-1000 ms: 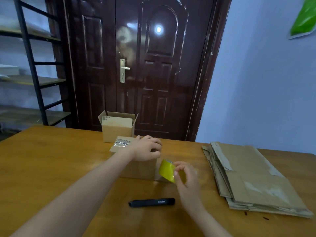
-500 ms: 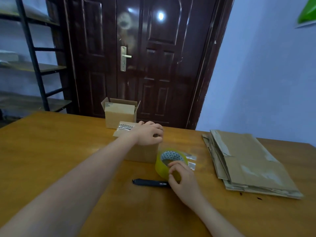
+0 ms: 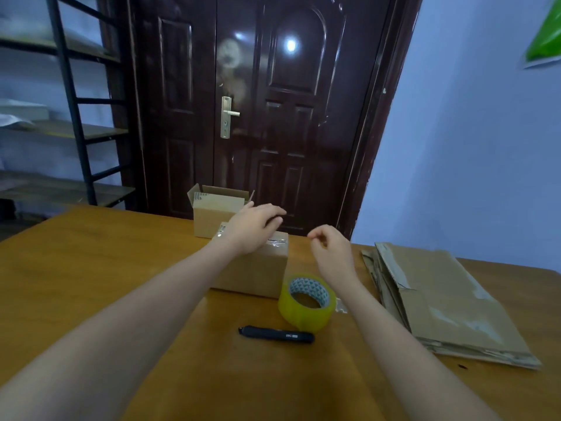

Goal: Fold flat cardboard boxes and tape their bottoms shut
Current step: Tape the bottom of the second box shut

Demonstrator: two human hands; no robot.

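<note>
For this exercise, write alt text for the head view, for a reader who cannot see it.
A person's left hand rests on a small taped brown cardboard box on a wooden table, the right hand hovering beside it. Nearby lie a yellow tape roll, a black pen-shaped tool and stacked flat cardboard.

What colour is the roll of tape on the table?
Yellow tape roll, with a patterned inner core; seen in the head view.
</note>
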